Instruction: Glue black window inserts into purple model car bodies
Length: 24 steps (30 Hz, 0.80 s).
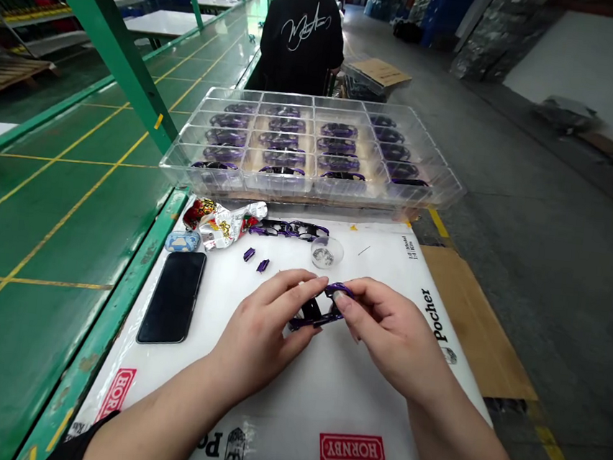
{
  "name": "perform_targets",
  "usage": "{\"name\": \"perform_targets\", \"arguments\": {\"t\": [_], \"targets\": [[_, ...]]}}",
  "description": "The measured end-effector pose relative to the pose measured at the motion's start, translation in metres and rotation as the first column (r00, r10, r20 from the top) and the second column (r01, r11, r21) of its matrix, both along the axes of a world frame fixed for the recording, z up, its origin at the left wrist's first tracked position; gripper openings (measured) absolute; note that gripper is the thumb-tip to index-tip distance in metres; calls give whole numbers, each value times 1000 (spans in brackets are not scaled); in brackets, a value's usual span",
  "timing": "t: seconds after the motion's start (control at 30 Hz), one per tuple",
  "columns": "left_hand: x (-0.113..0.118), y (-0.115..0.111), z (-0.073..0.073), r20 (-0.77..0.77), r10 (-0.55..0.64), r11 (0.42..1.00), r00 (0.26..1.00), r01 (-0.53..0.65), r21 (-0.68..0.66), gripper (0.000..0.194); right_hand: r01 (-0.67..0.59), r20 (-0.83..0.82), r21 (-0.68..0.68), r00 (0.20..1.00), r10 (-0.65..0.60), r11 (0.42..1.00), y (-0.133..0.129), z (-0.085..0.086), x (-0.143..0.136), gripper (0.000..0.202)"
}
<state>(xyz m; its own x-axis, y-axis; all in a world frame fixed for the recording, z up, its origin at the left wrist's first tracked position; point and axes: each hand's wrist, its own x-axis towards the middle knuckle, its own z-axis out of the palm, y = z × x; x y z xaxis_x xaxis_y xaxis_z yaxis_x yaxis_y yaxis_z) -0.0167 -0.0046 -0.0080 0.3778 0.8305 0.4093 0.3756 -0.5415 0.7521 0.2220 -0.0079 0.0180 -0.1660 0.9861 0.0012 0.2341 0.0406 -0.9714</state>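
Note:
Between both hands is a purple-and-black model car body shell [309,318], held just above the white foam-covered work surface [279,401]. My left hand [277,314] grips its left end, fingers over the top and thumb below. At the right end, my right hand [384,321] pinches the shell between thumb and fingers. Beyond the hands lie two small purple parts [262,265] and a clear round dish [326,254] with tiny silvery bits in it. More purple-and-black car shells [290,229] rest behind the dish.
A clear compartment tray [310,190] with several purple shells stands at the back. On the left lie a black phone [173,297], a crumpled snack wrapper [225,226] and a blue-white case [182,241]. A green conveyor [69,221] runs alongside. Ahead sits a person in black [301,41].

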Motion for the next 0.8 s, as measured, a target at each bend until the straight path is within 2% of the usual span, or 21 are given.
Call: {"name": "perform_targets", "arguments": {"t": [0.07, 0.13, 0.23, 0.27, 0.3, 0.37, 0.43, 0.5, 0.63, 0.8], "targets": [[0, -1, 2, 86, 34, 997, 996, -28, -68, 72, 37, -72, 13, 997, -36, 999, -1, -3, 0, 32], [0, -1, 4, 238, 76, 968, 968, -15, -249, 72, 61, -164, 29, 985, -56, 998, -3, -6, 1, 30], [0, -1, 6, 413, 170, 848, 895, 80, -524, 44, 76, -229, 49, 971, -62, 996, -4, -10, 3, 26], [0, -1, 6, 424, 191, 825, 885, 89, -558, 36, 82, -230, 47, 971, -69, 995, -4, -10, 2, 28], [0, -1, 7, 417, 198, 828, 887, 76, -556, 30, 90, -228, 42, 970, -78, 995, -4, -11, 2, 30], [1, -1, 9, 369, 185, 889, 911, 4, -458, 24, 108, -219, 29, 971, -99, 994, -4, -10, 0, 34], [2, -2, 11, 300, 150, 954, 942, -59, -293, 19, 125, -218, 29, 969, -115, 992, -4, -10, -3, 34], [3, -3, 13, 240, 120, 986, 963, -87, -146, 18, 133, -238, 34, 964, -122, 990, -3, -9, -6, 31], [5, -5, 16, 192, 108, 993, 975, -114, 20, 15, 133, -292, 52, 950, -112, 990, -4, -9, -8, 24], [5, -8, 17, 130, 104, 990, 986, -116, 86, 16, 125, -309, 82, 946, -94, 989, -6, -12, -8, 18]]}}
